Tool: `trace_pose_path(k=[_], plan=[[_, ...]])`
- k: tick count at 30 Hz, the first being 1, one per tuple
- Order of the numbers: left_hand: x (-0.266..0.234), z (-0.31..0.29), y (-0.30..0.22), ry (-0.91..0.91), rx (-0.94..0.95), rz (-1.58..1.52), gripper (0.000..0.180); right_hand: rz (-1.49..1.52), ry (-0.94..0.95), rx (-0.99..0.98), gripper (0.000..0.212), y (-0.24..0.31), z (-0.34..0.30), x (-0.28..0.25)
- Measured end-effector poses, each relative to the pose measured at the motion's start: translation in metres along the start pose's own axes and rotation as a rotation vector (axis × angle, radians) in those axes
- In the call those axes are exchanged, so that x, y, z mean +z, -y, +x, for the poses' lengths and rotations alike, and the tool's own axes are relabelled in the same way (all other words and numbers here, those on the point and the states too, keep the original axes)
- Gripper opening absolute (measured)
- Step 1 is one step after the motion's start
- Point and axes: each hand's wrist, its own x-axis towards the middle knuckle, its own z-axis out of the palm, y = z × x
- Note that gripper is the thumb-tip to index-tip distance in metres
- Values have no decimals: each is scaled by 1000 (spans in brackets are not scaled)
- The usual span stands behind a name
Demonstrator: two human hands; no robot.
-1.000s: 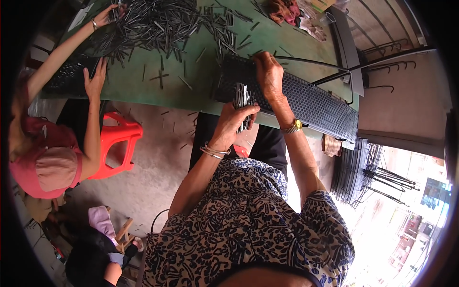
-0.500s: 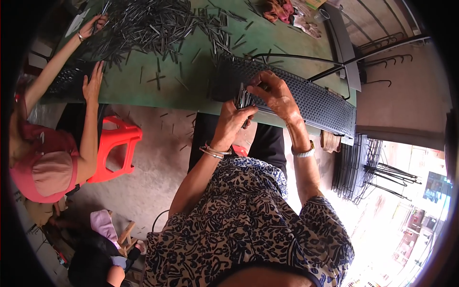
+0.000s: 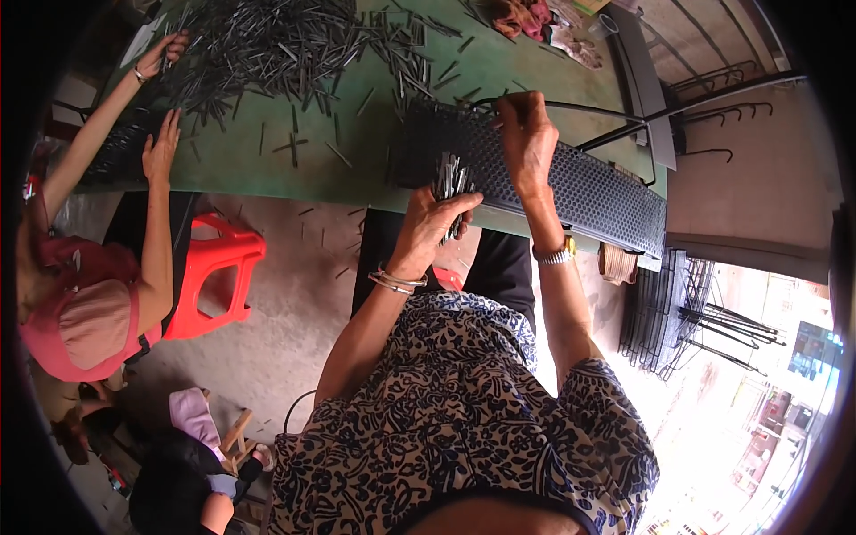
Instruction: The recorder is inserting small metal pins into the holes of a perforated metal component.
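My left hand (image 3: pixel 430 225) is closed around a bundle of thin dark strips (image 3: pixel 453 175), whose tips stick up above the fingers at the table's near edge. Over a long black tray-like panel (image 3: pixel 599 183) covered in small holes, my right hand (image 3: pixel 530 143) has its fingers bent and pinched together at the panel's far side. Whatever those fingertips hold, if anything, is too small or hidden to make out. A big heap of the same dark strips (image 3: pixel 267 53) spreads over the far left of the green table (image 3: pixel 348 183).
A black metal bar frame (image 3: pixel 615 135) reaches over the panel from the right. To the left, a co-worker's hands (image 3: pixel 160 156) are at another dark panel. Below them stands a red plastic stool (image 3: pixel 214 276). Black wire racks (image 3: pixel 660 312) lean at the right.
My right hand has moved away from the bundle, up and to the right, toward the panel's far side. My left hand stays nearly in place. The co-worker's hands shifted slightly left.
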Motion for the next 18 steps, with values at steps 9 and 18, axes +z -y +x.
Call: trace_pose_path(k=[9,18], plan=[[7,0,1,34,-22,-34,20,-209,12,-264,9,-34,10,22],[11,-5,3,68,-6,-55,19,-479,104,-445,13,-34,-2,20]])
